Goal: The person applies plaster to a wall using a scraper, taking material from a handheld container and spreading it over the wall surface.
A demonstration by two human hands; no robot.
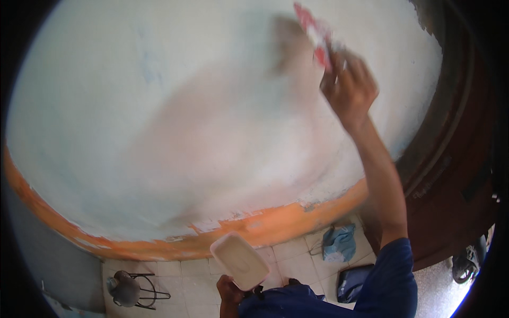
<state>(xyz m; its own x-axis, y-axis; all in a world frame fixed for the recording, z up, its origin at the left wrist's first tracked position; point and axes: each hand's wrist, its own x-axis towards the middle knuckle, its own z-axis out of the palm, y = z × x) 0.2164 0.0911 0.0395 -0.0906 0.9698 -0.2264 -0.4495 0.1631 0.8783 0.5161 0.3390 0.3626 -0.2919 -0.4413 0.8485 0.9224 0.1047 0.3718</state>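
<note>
My right hand [350, 87] is raised at the upper right, gripping a red-and-white flat tool [318, 42], smeared by motion, against the pale, patchy wall [132, 106]. I cannot tell exactly what kind of tool it is or how much of it touches the surface. Low in the picture, my left hand [229, 291] has hold of a rectangular plastic tub [237, 257] with pale beige contents. An orange band [273, 225] with ragged white edges runs along the bottom of the wall, just above the tub.
A dark round stool [126, 291] stands on the tiled floor [185, 278] at lower left. A blue cloth [339, 244] and a dark blue item [352, 283] lie at lower right. A dark brown surface [440, 206] borders the wall on the right; grey wall [58, 249] is at left.
</note>
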